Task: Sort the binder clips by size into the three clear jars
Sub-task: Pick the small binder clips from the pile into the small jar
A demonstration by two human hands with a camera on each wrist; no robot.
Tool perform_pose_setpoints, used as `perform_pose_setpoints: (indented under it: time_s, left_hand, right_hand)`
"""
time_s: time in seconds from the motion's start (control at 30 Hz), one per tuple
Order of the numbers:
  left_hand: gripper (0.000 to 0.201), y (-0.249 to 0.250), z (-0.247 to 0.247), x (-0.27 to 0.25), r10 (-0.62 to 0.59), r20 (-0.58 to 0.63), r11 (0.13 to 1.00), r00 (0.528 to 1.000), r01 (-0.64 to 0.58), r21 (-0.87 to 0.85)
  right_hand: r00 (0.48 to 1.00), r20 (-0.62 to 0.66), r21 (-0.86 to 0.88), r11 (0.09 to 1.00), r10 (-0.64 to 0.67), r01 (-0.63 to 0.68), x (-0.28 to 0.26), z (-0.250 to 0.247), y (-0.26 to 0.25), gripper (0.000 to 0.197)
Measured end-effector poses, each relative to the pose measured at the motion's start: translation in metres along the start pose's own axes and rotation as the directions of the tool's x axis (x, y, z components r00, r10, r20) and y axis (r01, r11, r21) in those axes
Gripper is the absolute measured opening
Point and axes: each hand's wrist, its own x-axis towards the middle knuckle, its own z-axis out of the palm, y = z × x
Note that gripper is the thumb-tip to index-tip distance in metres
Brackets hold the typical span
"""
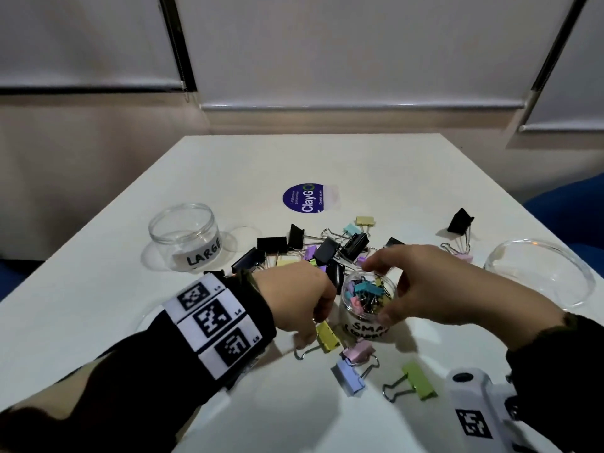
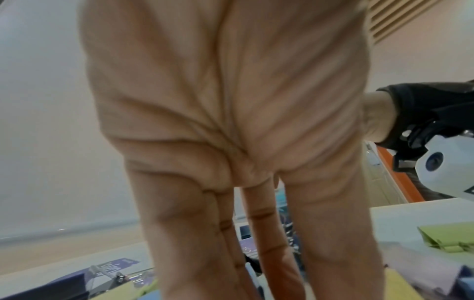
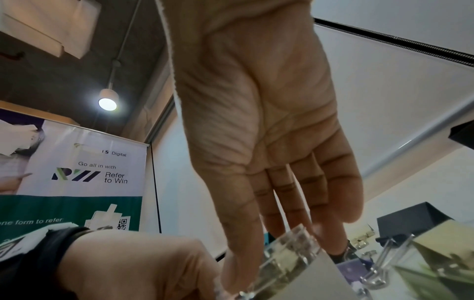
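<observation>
From the head view, the white bench (image 1: 228, 165) carries a heap of binder clips (image 1: 323, 250) near its middle, black ones mixed with pastel. The jar marked LARGE (image 1: 186, 237) stands toward the left edge, the small jar (image 1: 364, 302) sits near the front, packed with little coloured clips, and a third clear jar (image 1: 542, 273) lies at the right edge. The left hand (image 1: 294, 299) reaches down beside the small jar, its grip narrow, fingertips pinching the wire handle of a yellow clip (image 1: 327, 336) that lies on the bench. The right hand (image 1: 434, 282) arches over the small jar, thumb at its front wall and fingers spread loosely above the rim; I cannot tell whether they hold a clip. A pink clip (image 1: 358, 351), a blue clip (image 1: 346, 376) and a green clip (image 1: 418, 380) lie near the front edge. A round purple sticker (image 1: 302, 197) sits behind the heap.

The left wrist view shows the left palm and fingers (image 2: 179, 233) pointing down at blurred clips.

The right wrist view shows the right palm open, fingers (image 3: 302, 192) straight, over the jar's clear rim (image 3: 290, 249)
</observation>
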Motion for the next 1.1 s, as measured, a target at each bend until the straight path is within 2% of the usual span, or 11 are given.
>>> perform_pose_setpoints:
  time_s: [0.3,0.4,0.53,0.6,0.7,0.77,0.87,0.93,1.0,1.1]
  left_hand:
    - [0.021,-0.005,-0.001,-0.006,-0.045,0.013,0.995,0.999,0.046,-0.085]
    - [0.025,-0.008,-0.001,-0.009,-0.062,0.013,0.994,0.998,0.063,-0.088]
    - [0.026,-0.011,-0.003,-0.013,-0.062,-0.033,0.989,0.998,0.057,-0.139]
    - [0.025,-0.013,-0.016,-0.014,-0.061,-0.142,0.978,0.988,0.031,-0.204]
    - [0.024,-0.007,-0.033,-0.012,-0.023,-0.301,0.934,0.953,-0.087,-0.346]
    - [0.023,0.002,-0.034,-0.009,0.025,-0.315,0.906,0.949,-0.154,-0.393]
    - [0.02,0.01,-0.025,-0.001,0.06,-0.237,0.872,0.97,-0.167,-0.459]
    - [0.013,0.008,-0.02,0.005,0.049,-0.24,0.872,0.97,-0.159,-0.463]
    - [0.005,0.0,-0.022,0.013,0.024,-0.308,0.904,0.951,-0.152,-0.399]
    - [0.013,-0.019,-0.032,0.035,-0.047,-0.343,0.947,0.938,-0.067,-0.313]
  right_hand:
    - [1.0,0.01,0.018,1.0,0.013,-0.013,-0.002,-0.001,-0.003,0.074]
    - [1.0,0.003,0.014,0.999,0.03,-0.03,-0.004,0.001,-0.004,0.074]
    - [0.999,0.001,0.017,0.999,0.036,-0.036,-0.009,0.003,-0.007,0.075]
    - [0.999,-0.007,0.032,0.999,0.035,-0.035,-0.009,0.003,-0.007,0.075]
    - [1.0,-0.013,0.024,0.999,0.023,-0.023,-0.01,0.004,-0.005,0.076]
    - [1.0,-0.02,0.027,0.999,0.019,-0.018,-0.01,0.005,-0.004,0.077]
    - [0.999,-0.025,0.037,0.999,0.021,-0.02,-0.01,0.004,-0.005,0.076]
    - [0.999,-0.025,0.052,0.998,0.027,-0.026,-0.01,0.004,-0.005,0.075]
    - [0.999,-0.017,0.063,0.998,0.031,-0.03,-0.011,0.005,-0.004,0.075]
    - [1.0,-0.001,0.066,0.997,0.03,-0.03,-0.012,0.003,-0.005,0.074]
